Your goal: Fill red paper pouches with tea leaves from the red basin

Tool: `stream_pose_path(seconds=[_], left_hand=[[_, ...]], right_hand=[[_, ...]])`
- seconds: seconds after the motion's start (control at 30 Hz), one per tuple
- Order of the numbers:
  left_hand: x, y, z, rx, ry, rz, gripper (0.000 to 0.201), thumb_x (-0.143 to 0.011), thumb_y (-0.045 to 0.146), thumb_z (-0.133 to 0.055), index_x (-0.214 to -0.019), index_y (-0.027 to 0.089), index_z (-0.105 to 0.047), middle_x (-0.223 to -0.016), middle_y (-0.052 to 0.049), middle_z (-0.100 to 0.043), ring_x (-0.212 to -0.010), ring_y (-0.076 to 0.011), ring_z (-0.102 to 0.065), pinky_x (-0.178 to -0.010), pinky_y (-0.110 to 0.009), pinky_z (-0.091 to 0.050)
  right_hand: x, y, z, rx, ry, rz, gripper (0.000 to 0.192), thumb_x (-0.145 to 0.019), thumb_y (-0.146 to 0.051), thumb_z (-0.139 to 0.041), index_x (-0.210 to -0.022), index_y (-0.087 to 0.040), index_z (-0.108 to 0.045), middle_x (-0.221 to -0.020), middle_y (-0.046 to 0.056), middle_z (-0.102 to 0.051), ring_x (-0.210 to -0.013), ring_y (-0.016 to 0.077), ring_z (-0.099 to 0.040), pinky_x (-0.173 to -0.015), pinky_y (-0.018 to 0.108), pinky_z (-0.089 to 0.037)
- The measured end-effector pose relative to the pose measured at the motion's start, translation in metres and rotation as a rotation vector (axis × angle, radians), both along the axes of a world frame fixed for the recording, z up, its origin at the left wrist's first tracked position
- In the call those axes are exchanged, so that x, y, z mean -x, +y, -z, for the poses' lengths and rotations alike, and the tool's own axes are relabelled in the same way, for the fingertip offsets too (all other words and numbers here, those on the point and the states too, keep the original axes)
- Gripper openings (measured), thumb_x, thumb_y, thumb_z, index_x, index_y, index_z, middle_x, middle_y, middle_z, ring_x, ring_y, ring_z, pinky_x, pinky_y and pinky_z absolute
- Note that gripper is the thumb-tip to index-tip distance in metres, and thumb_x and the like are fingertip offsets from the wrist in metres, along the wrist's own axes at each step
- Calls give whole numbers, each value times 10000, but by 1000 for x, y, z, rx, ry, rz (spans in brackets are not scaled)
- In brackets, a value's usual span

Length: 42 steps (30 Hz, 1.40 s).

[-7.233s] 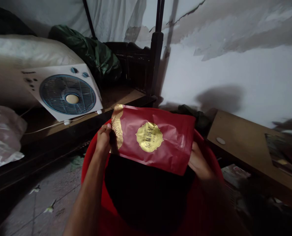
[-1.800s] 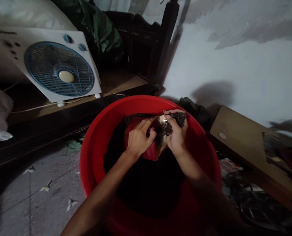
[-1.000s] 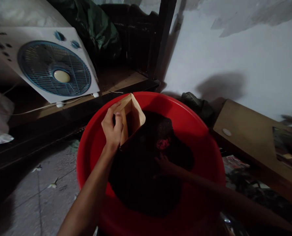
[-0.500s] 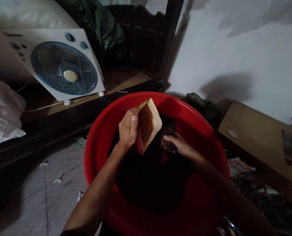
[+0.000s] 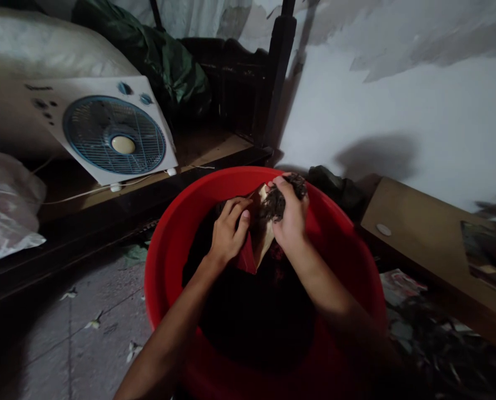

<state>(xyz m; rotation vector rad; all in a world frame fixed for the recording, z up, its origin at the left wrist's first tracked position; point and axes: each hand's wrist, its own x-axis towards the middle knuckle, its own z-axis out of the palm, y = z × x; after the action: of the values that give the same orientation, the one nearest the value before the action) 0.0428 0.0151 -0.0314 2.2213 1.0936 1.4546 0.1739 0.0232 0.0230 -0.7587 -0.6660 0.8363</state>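
Note:
My left hand (image 5: 230, 230) grips the near-left side of a paper bag (image 5: 248, 256), red outside and tan inside, its mouth open toward the right. At that mouth, my right hand (image 5: 292, 214) is closed around a clump of dark, dry shredded leaves (image 5: 282, 199), some of it sticking out past the fingers. Both hands are over a large round red tub (image 5: 164, 261). A dark mass (image 5: 256, 322) fills much of its bottom, too shadowed to make out in detail.
A white box fan (image 5: 117, 133) stands on a wooden ledge at left, beside a plastic bag (image 5: 8, 205). To the right is a brown board or low table (image 5: 415, 233). White bits lie on the tiled floor (image 5: 50, 333), and a pale wall (image 5: 398, 111) rises behind.
My right hand has risen from the dark mass to the bag's mouth, carrying a clump of shredded leaves. My left hand keeps the bag, which sits slightly lower in view.

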Motion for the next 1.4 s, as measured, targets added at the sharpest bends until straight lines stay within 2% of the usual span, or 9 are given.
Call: stream_pose_path(seconds=[0.2, 0.37, 0.47, 0.6, 0.8, 0.93, 1.17, 1.3, 1.4], left_hand=[[1, 1, -3, 29, 18, -48, 289, -1008, 328, -435, -1232, 227, -587, -1198, -64, -648, -1100, -182, -636, -953, -351, -541], [16, 12, -5, -50, -18, -16, 243, -950, 210, -472, -1126, 212, -640, -1129, -44, -701, -1077, -167, -654, -966, -337, -534], [29, 20, -7, -98, -137, -142, 251, -881, 141, -478, -1016, 212, -678, -1039, -23, -732, -1003, -161, -680, -917, -317, -545], [38, 24, -9, -110, -230, -255, 262, -857, 120, -465, -950, 212, -692, -976, -17, -749, -945, -157, -702, -885, -302, -547], [30, 17, -8, -157, -168, -208, 258, -855, 96, -471, -950, 204, -685, -980, -17, -749, -949, -144, -703, -873, -271, -541], [29, 16, -8, -160, -145, -210, 247, -872, 116, -458, -944, 196, -680, -965, -18, -744, -937, -143, -696, -867, -276, -539], [35, 18, -8, -163, -172, -191, 252, -903, 126, -454, -966, 205, -685, -975, -16, -737, -948, -142, -689, -868, -289, -545], [34, 15, -13, -160, -142, -138, 241, -943, 173, -458, -984, 211, -692, -1032, -26, -733, -1012, -154, -683, -918, -324, -551], [30, 11, -14, -160, -99, -73, 248, -955, 197, -451, -1008, 211, -692, -1083, -40, -720, -1036, -159, -678, -934, -335, -556]], right_hand=[[-1, 0, 9, -133, -419, -13, 237, -723, -259, -805, -891, -226, -642, -898, -27, -649, -853, 127, -616, -839, 283, -506], [-33, 9, 22, -83, -387, -9, 236, -793, -373, -750, -912, -235, -600, -905, -16, -645, -849, 136, -626, -809, 295, -521], [-70, 13, 60, 155, -633, 31, 245, -879, -444, -613, -995, -232, -576, -1008, 24, -653, -898, 154, -633, -851, 329, -524], [-90, -4, 139, 630, -1161, -412, 413, -824, -491, -653, -1113, -197, -641, -1170, 109, -676, -1100, 249, -639, -985, 421, -495], [-16, -69, 213, 845, -1388, -689, 1055, -616, -624, -839, -1502, -213, -440, -1585, 236, -315, -1485, 492, -194, -1134, 653, -248], [12, -93, 212, 762, -1424, -902, 919, -771, -622, -725, -1516, -194, -399, -1552, 222, -362, -1460, 411, -314, -1159, 535, -294], [-26, -107, 196, 610, -1189, -1171, 455, -714, -346, -781, -1141, -230, -675, -1128, 43, -722, -1052, 258, -667, -957, 366, -495], [-35, -96, 162, 632, -859, -844, 298, -693, -342, -739, -946, -208, -656, -882, -1, -708, -839, 194, -667, -794, 323, -524], [-36, -75, 101, 612, -515, -475, 344, -730, -438, -711, -980, -231, -598, -703, -55, -623, -581, 135, -587, -523, 248, -461]])
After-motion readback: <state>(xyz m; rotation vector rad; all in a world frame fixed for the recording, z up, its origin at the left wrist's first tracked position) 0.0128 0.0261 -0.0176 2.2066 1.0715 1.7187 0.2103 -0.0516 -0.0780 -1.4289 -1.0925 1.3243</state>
